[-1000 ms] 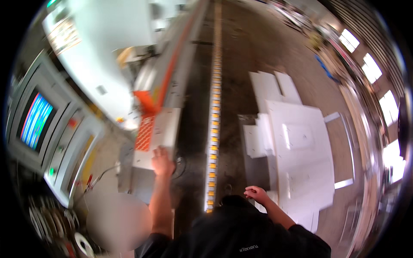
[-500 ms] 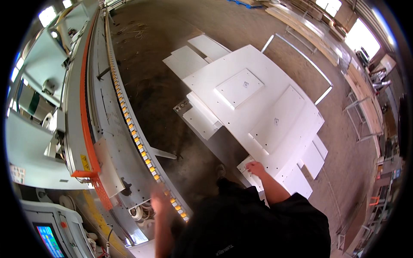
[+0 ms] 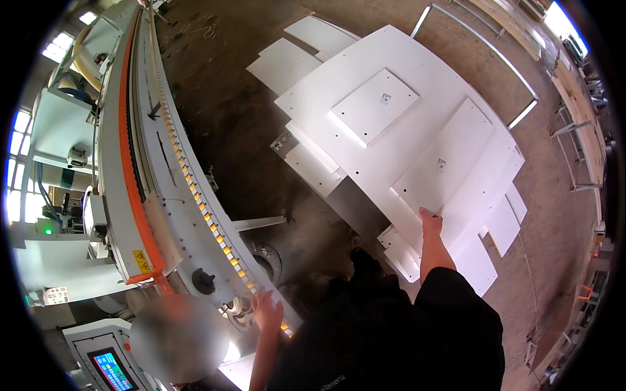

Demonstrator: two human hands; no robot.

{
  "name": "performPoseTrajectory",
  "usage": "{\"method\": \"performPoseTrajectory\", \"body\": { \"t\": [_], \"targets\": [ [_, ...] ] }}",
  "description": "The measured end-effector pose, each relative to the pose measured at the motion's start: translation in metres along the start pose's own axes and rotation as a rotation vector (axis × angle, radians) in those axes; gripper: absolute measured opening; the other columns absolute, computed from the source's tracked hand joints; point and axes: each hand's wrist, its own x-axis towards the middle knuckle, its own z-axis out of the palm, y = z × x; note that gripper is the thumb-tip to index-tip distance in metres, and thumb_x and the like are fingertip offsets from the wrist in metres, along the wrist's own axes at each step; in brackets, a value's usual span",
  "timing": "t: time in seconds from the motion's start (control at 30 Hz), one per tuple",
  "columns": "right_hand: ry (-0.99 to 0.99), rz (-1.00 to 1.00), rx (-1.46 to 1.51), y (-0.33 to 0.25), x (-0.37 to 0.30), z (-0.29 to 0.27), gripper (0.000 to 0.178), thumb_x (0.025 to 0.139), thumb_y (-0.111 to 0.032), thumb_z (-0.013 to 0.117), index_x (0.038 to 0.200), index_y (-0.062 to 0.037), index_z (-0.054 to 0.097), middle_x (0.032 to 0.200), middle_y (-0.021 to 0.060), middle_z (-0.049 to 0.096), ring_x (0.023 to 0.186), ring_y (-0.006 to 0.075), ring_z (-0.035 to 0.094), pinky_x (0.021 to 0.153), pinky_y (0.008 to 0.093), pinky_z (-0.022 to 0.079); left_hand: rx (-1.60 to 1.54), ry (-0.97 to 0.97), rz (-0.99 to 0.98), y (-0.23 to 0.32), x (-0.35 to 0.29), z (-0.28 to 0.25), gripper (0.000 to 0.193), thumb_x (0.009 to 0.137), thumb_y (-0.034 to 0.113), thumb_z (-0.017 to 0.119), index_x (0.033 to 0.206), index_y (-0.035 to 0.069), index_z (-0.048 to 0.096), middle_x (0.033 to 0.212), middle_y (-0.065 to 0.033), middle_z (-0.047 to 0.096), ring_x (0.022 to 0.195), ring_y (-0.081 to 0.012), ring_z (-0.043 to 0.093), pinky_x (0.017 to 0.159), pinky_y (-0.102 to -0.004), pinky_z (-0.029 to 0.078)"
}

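Observation:
My right hand (image 3: pixel 431 223) is at the near corner of a white rectangular panel (image 3: pixel 450 153) with a small printed label and dark holes. Its fingers are bent and closed at that corner, and the fingertips are partly hidden. The panel lies on a much larger white board (image 3: pixel 313 111), which rests on a stack of white panels. Over the near end of a rail of yellow rollers (image 3: pixel 215 228), my left hand (image 3: pixel 267 311) is open with its fingers apart. It holds nothing that I can see.
Another labelled white panel (image 3: pixel 377 107) lies on the big board. Along the left runs a long machine with an orange strip (image 3: pixel 127 130) and a control screen (image 3: pixel 112 369). A metal frame (image 3: pixel 486 42) stands behind the stack. A round blur covers part of the machine's near end.
My right hand has moved up and right, from small panels at the stack's near edge to the labelled panel's corner. My left hand has shifted right, over the roller rail. The whole view has turned slightly.

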Motion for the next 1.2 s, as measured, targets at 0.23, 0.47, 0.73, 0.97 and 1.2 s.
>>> {"method": "performPoseTrajectory", "body": {
  "t": [0.23, 0.47, 0.73, 0.97, 1.2],
  "targets": [
    [0.005, -0.261, 0.016, 0.049, -0.051, 0.053, 0.069, 0.073, -0.043, 0.092, 0.115, 0.0052, 0.068, 0.109, 0.0177, 0.074, 0.097, 0.0332, 0.071, 0.086, 0.0429, 0.055, -0.009, 0.037, -0.091, 0.019, 0.008, 0.007, 0.045, 0.078, 0.018, 0.075, 0.121, 0.008, 0.067, 0.147, -0.0111, 0.047, 0.141, -0.047, 0.036, 0.116, -0.0567, 0.036],
    [-0.641, 0.37, 0.707, 0.068, -0.144, 0.046, 0.056, 0.094, -0.052, 0.071, 0.134, -0.0135, 0.061, 0.112, 0.0089, 0.069, 0.093, 0.0232, 0.063, 0.081, 0.0396, 0.049, 0.065, 0.228, 0.112, 0.042, 0.009, 0.01, 0.046, 0.074, 0.017, 0.075, 0.118, 0.007, 0.065, 0.142, -0.0154, 0.052, 0.144, -0.0454, 0.036, 0.119, -0.055, 0.032],
    [-1.083, 0.241, 0.732, 0.058, -0.182, 0.034, 0.048, 0.108, -0.046, 0.051, 0.138, -0.0086, 0.056, 0.124, 0.0126, 0.067, 0.115, 0.0314, 0.065, 0.096, 0.049, 0.053, -0.858, -0.33, -0.024, 0.099, 0.054, 0.032, 0.045, 0.096, 0.027, 0.07, 0.131, 0.0, 0.062, 0.124, -0.0144, 0.068, 0.11, -0.0273, 0.067, 0.095, -0.0391, 0.054],
    [-1.457, 0.203, 0.482, 0.07, -0.248, 0.026, 0.05, 0.104, -0.044, 0.059, 0.137, -0.0061, 0.058, 0.125, 0.014, 0.068, 0.113, 0.0328, 0.066, 0.1, 0.0502, 0.053, -1.321, -0.37, -0.378, 0.132, 0.093, 0.061, 0.033, 0.103, 0.016, 0.062, 0.13, -0.003, 0.059, 0.119, -0.0104, 0.069, 0.104, -0.0202, 0.066, 0.094, -0.0382, 0.054],
    [-0.915, 0.272, 0.917, 0.069, -0.191, -0.003, 0.047, 0.1, -0.042, 0.063, 0.134, -0.0103, 0.06, 0.126, 0.0084, 0.067, 0.116, 0.0285, 0.064, 0.099, 0.0483, 0.053, -1.443, -0.178, -0.543, 0.08, 0.056, 0.022, 0.032, 0.1, 0.027, 0.063, 0.114, -0.002, 0.066, 0.096, -0.0068, 0.068, 0.084, -0.0139, 0.061, 0.073, -0.0323, 0.051]
  ]
}}
